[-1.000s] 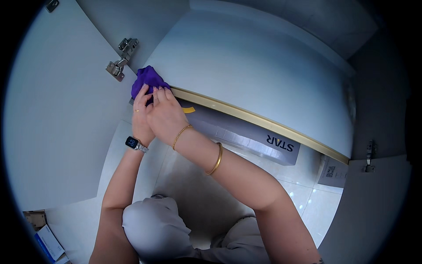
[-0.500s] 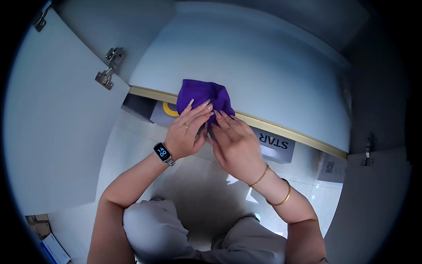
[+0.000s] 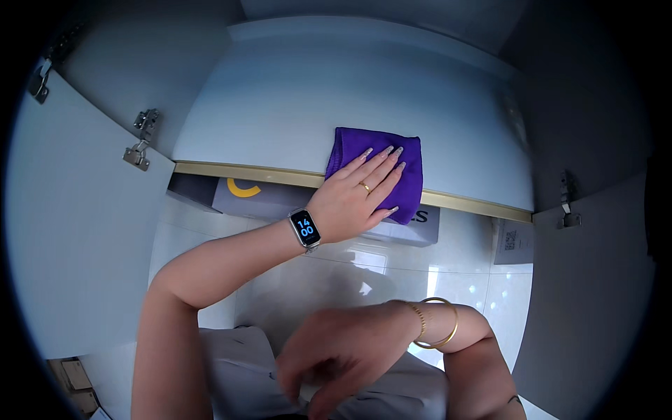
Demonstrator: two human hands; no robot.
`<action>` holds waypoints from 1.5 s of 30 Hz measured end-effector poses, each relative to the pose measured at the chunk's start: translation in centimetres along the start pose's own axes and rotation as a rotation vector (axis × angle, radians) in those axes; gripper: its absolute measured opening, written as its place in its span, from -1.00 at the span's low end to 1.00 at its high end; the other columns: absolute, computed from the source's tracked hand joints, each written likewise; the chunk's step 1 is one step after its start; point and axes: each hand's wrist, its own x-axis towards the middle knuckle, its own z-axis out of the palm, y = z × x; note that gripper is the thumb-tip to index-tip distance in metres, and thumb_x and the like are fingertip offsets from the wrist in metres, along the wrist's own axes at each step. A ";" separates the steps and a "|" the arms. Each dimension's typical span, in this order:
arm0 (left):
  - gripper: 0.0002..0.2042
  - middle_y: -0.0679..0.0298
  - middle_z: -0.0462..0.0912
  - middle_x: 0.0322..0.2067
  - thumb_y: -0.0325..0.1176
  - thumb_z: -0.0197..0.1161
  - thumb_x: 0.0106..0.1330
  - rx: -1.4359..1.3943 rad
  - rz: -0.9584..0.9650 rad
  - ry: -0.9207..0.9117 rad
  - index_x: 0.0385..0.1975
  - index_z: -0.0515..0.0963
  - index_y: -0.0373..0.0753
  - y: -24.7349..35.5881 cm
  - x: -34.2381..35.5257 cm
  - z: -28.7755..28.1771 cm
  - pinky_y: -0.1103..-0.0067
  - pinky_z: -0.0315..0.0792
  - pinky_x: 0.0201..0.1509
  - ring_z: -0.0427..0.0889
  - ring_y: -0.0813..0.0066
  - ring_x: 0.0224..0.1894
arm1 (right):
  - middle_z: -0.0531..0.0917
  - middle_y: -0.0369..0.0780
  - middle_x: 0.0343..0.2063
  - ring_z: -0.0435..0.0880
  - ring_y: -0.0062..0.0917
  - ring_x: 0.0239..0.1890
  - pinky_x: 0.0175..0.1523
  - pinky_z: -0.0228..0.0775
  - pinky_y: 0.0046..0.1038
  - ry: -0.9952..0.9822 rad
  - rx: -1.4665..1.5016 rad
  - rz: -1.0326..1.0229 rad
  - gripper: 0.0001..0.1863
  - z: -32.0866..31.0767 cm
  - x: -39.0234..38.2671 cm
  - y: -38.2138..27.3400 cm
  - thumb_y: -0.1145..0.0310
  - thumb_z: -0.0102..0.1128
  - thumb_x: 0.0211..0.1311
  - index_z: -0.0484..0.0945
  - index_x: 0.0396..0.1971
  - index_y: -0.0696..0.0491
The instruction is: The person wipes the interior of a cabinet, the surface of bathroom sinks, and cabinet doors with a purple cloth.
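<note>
A purple cloth [image 3: 409,183] lies over the gold-trimmed front edge of a white shelf [image 3: 266,105] inside a cabinet. My left hand [image 3: 360,192] is spread flat on the cloth, fingers apart, wearing a ring; a watch is on that wrist. Down near my lap, my right hand [image 3: 336,343] is away from the cloth, its curled fingers smeared by motion, so what is in them, if anything, cannot be made out. Gold bangles circle that wrist.
Open doors stand at left [image 3: 77,224] and right [image 3: 588,294], with metal hinges [image 3: 136,150]. A long grey box [image 3: 280,203] with a yellow mark lies beneath the shelf, another box [image 3: 511,245] to its right. Brown boxes [image 3: 77,385] sit at the lower left.
The cloth has moved rightward along the edge from the left corner. My left hand moved right with it and flattened. My right hand has left the cloth and dropped toward my lap.
</note>
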 end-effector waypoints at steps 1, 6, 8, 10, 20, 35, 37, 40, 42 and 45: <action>-0.35 -0.02 0.22 0.34 -0.12 0.21 0.27 -0.009 0.000 0.016 0.28 0.26 -0.37 0.5 0.4 0.5 0.29 0.06 0.46 0.17 0.18 0.41 | 0.55 -0.32 -0.66 0.49 -0.64 -0.62 -0.48 0.29 -0.57 -0.048 0.015 0.015 -0.80 0.3 0.4 -0.2 0.33 0.38 0.10 0.60 -0.34 0.10; -0.33 0.01 0.22 0.34 -0.12 0.25 0.22 0.000 -0.016 0.044 0.29 0.26 -0.35 1.5 0.8 1.5 0.30 0.07 0.46 0.18 0.21 0.41 | 0.67 -0.25 -0.59 0.52 -0.66 -0.63 -0.53 0.27 -0.60 -0.061 0.156 0.022 -0.74 1.2 0.1 -0.3 0.27 0.42 0.11 0.56 -0.41 0.13; -0.32 0.02 0.22 0.34 -0.13 0.26 0.21 0.011 0.003 0.026 0.29 0.26 -0.33 1.0 0.5 1.2 0.31 0.08 0.45 0.19 0.21 0.40 | 0.60 -0.29 -0.69 0.44 -0.68 -0.70 -0.58 0.19 -0.58 -0.005 0.242 -0.021 -0.74 2.2 0.2 0.3 0.29 0.44 0.09 0.55 -0.46 0.13; -0.32 0.02 0.22 0.35 -0.15 0.27 0.20 0.004 0.011 0.024 0.29 0.26 -0.32 1.0 0.8 1.2 0.31 0.11 0.44 0.21 0.21 0.40 | 0.57 -0.31 -0.71 0.41 -0.69 -0.71 -0.58 0.17 -0.58 -0.009 0.267 -0.035 -0.73 2.1 -0.1 0.0 0.29 0.45 0.08 0.55 -0.45 0.14; -0.33 0.04 0.26 0.33 -0.24 0.29 0.15 0.043 0.026 0.022 0.29 0.28 -0.30 1.1 0.5 1.1 0.33 0.15 0.43 0.25 0.22 0.37 | 0.54 -0.34 -0.72 0.36 -0.75 -0.70 -0.59 0.11 -0.61 0.000 0.334 -0.027 -0.75 1.3 -0.4 0.7 0.31 0.47 0.05 0.58 -0.46 0.15; -0.41 0.05 0.26 0.33 -0.34 0.22 0.18 0.092 0.054 0.019 0.26 0.32 -0.31 0.5 -0.8 0.5 0.35 0.17 0.42 0.25 0.24 0.38 | 0.40 -0.40 -0.76 0.29 -0.75 -0.70 -0.58 0.06 -0.61 0.008 0.360 -0.022 -0.73 1.2 -0.2 1.1 0.29 0.50 0.00 0.60 -0.50 0.15; -0.41 0.05 0.27 0.33 -0.36 0.22 0.17 0.087 0.036 0.014 0.25 0.32 -0.32 0.5 -1.0 0.3 0.34 0.19 0.41 0.25 0.24 0.38 | 0.41 -0.40 -0.75 0.29 -0.76 -0.70 -0.59 0.06 -0.61 -0.042 0.276 -0.095 -0.74 1.2 0.6 0.9 0.30 0.49 0.02 0.60 -0.50 0.15; -0.40 0.07 0.31 0.31 -0.39 0.27 0.12 0.053 0.020 0.046 0.24 0.36 -0.28 0.5 -1.1 0.5 0.31 0.23 0.38 0.32 0.20 0.34 | 0.42 -0.41 -0.76 0.29 -0.76 -0.71 -0.60 0.05 -0.62 -0.081 0.228 -0.139 -0.75 1.2 0.7 0.8 0.30 0.48 0.04 0.60 -0.51 0.15; -0.39 0.08 0.31 0.30 -0.39 0.26 0.12 0.051 0.033 0.061 0.25 0.34 -0.27 0.6 -0.9 0.6 0.30 0.22 0.38 0.32 0.19 0.33 | 0.47 -0.38 -0.70 0.35 -0.73 -0.68 -0.57 0.12 -0.62 -0.085 0.202 -0.166 -0.76 1.2 0.5 1.3 0.29 0.46 0.02 0.61 -0.47 0.13; -0.38 0.08 0.32 0.30 -0.39 0.26 0.12 0.051 0.039 0.064 0.26 0.33 -0.27 0.7 -0.8 0.8 0.29 0.22 0.38 0.32 0.19 0.33 | 0.55 -0.32 -0.59 0.48 -0.66 -0.62 -0.49 0.29 -0.61 -0.082 0.157 -0.169 -0.73 1.1 0.1 2.5 0.26 0.46 -0.04 0.61 -0.41 0.09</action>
